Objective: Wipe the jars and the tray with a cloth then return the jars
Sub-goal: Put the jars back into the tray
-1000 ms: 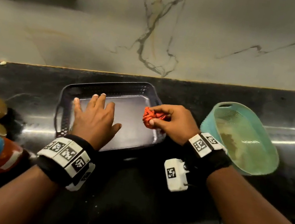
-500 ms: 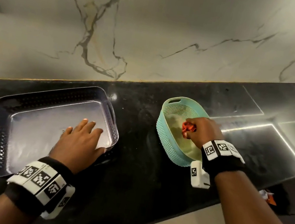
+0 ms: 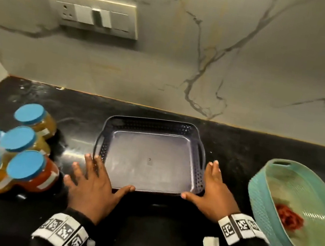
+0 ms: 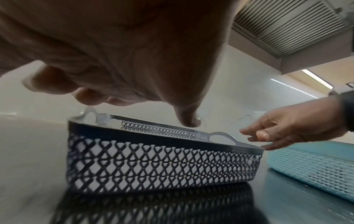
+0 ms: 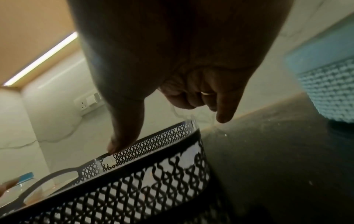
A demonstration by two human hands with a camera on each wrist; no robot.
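Nearest the camera, both wrists w/ black-and-white coded bands. Left hand (image 3: 95, 184) is spread flat at the near-left corner of the tray (image 3: 203, 151), fingers wide and straight, thumb out along the near rim, gripping nothing; from the left wrist cam the palm looks to sit a bit above the rim, so actual contact can't be called. Right hand (image 3: 211, 191) mirrors it at the near-right corner, fingers straight along the right wall, thumb pointing in along the near edge, nothing held. Right wrist cam has the thumb tip right at the rim, touching or nearly so.

Tray itself: dark, lattice-sided, handles on the left and right ends, sitting flat on the black counter (image 3: 147, 239), centre frame, bare inside.

Left of the tray, apart from it, jars (image 3: 9, 148): five w/ blue lids, packed tight in a cluster, yellow-orange contents, the nearest-right one redder. All standing on the counter, none in the tray.

Right side, a teal basket (image 3: 259, 207), woven-look wall, near the tray but not touching. Cloth (image 3: 289, 216), red, lies bunched on its floor, no hand on it.

Farther back, marble-veined wall (image 3: 252, 73), w/ a switch plate (image 3: 93, 15) up left.
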